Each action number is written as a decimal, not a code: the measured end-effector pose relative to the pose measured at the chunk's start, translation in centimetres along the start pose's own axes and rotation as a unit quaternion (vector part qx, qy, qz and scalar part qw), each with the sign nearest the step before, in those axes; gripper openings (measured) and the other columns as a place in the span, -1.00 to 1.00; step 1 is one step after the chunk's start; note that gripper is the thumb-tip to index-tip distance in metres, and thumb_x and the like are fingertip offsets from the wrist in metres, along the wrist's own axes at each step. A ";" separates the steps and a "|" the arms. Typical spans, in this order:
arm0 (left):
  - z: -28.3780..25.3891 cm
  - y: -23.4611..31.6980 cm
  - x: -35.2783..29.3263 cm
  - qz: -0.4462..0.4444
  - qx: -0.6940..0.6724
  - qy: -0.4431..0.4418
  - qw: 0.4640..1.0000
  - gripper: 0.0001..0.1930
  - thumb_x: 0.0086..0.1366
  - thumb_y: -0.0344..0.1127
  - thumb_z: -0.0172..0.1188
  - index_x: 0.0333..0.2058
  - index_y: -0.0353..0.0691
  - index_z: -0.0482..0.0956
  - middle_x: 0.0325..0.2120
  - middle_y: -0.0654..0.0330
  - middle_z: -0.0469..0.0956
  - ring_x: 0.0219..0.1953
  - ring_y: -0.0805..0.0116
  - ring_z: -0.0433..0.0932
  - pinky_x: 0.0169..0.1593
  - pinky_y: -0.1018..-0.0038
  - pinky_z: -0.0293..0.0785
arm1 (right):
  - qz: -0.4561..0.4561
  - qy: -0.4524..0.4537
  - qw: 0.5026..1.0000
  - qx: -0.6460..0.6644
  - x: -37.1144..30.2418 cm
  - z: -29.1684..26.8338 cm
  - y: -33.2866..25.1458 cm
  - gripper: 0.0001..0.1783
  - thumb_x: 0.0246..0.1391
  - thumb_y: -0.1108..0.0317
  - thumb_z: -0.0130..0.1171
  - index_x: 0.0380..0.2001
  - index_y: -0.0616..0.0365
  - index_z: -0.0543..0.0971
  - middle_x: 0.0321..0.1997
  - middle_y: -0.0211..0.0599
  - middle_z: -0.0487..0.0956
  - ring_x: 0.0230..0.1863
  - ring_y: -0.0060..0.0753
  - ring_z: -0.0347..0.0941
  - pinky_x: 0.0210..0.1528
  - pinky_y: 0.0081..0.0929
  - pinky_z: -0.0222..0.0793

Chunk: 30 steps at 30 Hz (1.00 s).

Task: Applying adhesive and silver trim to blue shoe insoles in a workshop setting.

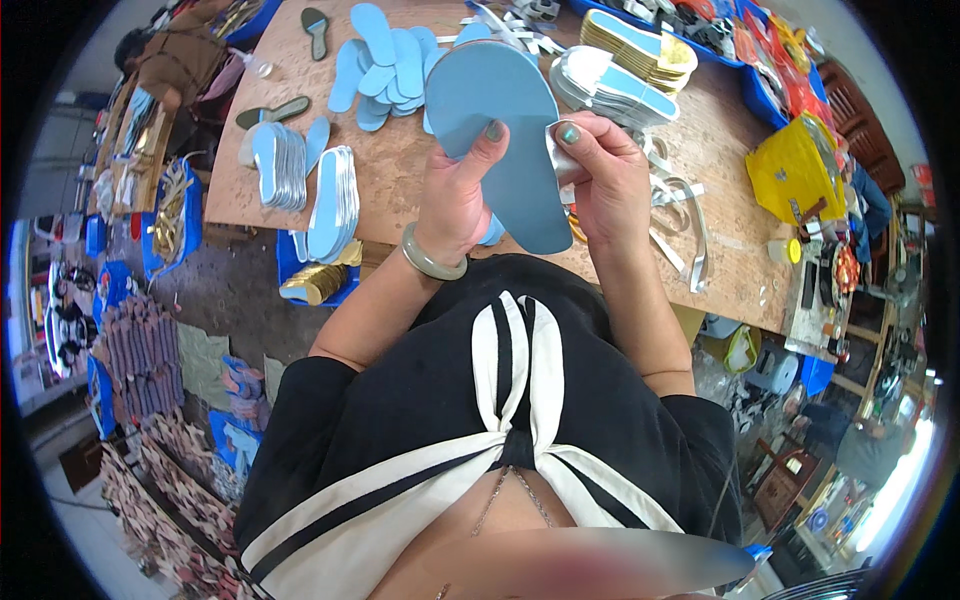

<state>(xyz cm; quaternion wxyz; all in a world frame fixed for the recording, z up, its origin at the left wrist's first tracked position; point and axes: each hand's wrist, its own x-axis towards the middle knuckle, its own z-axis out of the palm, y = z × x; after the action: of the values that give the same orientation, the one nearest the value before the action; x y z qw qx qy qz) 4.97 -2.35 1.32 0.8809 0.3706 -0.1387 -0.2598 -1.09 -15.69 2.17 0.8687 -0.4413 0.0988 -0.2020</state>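
Observation:
A large light-blue insole [500, 110] is held up before my chest, above the table's near edge. My left hand [462, 190] grips it from the left, thumb lying flat on its face and the other fingers hidden behind. At the insole's right edge my right hand [605, 170] pinches a whitish, shiny edge strip [562, 150] between thumb and forefinger. Whether that strip is still joined to the insole all along I cannot tell. Beyond the held insole lies a loose heap of blue insoles [390, 75], partly hidden by it.
Stacks of blue insoles [278, 165] stand at the table's left, with more stacks [620, 90] at the back right. White strips [680, 215] lie curled right of my hand. Dark sole-shaped pieces [315, 35], a yellow bag [795, 170] and a blue bin [335, 292] are around. Another person [180, 60] sits far left.

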 end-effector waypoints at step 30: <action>3.6 -2.2 1.3 -0.148 -0.155 -0.224 0.951 -0.50 0.38 -0.14 -0.17 0.16 -0.37 0.18 0.15 -0.03 0.27 0.10 0.20 0.36 0.12 0.30 0.35 | -0.246 0.182 0.864 -0.399 -6.0 -1.3 -2.4 -0.82 0.04 0.52 0.16 -0.25 0.20 0.63 -0.44 -0.35 0.57 -0.43 -0.65 0.40 -0.40 -0.68 0.28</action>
<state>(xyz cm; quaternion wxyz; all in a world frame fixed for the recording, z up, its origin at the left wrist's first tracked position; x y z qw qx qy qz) 3.69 -6.45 2.21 0.8256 0.1782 -0.2340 -0.4816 -7.62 -15.27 3.26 0.5068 -0.7156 0.2157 -0.4296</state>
